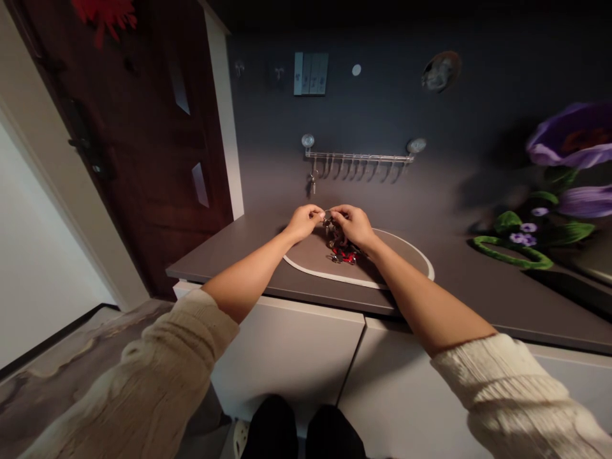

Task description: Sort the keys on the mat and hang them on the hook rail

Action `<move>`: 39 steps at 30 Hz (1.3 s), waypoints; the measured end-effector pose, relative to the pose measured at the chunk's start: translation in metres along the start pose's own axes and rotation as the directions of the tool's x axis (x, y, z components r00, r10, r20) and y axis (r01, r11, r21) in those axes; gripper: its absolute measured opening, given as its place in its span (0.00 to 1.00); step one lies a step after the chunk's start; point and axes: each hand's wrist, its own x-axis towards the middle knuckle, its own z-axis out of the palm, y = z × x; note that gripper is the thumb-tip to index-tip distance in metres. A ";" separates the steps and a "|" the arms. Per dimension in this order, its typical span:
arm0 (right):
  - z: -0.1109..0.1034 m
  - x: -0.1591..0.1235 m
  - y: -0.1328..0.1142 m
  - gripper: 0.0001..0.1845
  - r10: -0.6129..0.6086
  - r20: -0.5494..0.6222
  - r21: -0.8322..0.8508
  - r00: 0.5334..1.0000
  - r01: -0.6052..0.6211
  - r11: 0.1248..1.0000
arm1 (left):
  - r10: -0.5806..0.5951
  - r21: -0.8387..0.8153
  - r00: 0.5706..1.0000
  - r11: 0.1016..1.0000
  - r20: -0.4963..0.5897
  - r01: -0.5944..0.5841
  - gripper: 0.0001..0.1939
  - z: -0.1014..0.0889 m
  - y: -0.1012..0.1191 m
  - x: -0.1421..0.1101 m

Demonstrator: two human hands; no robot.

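Note:
My left hand (306, 222) and my right hand (352, 223) meet above an oval mat (315, 264) with a pale rim. Between their fingertips they pinch a metal key ring (327, 215), each hand closed on one side of it. Small keys seem to hang below the ring, though they are too small to make out well. Just under the right hand lies a pile of keys and red trinkets (344, 256) on the mat. One key (313, 183) hangs from the left end of a clear hook rail (361, 157) on the wall.
The mat lies on a grey counter (468, 299) over white cabinet doors (287, 344). Purple artificial flowers (574, 146) with a green fuzzy loop (514, 252) stand at the right. A dark red door (157, 159) is at the left, and a switch panel (310, 74) is on the wall.

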 end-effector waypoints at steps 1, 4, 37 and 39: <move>0.001 0.000 0.001 0.12 0.022 -0.006 0.057 1.000 -0.022 0.998 | -0.005 -0.009 1.000 1.000 0.001 0.005 0.06 0.000 0.000 0.000; 0.003 0.002 0.003 0.12 0.083 0.009 0.229 0.997 -0.083 0.970 | -0.003 -0.045 1.000 0.999 0.006 0.003 0.05 0.001 0.000 0.000; 0.006 0.022 -0.002 0.13 0.130 -0.004 0.554 0.991 -0.106 0.826 | 0.035 -0.018 0.962 0.999 -0.270 -0.041 0.07 0.003 -0.007 0.005; 0.005 0.031 -0.003 0.12 0.158 -0.017 0.575 0.987 -0.120 0.809 | 0.031 0.028 0.963 0.999 -0.268 -0.024 0.08 0.003 -0.009 0.004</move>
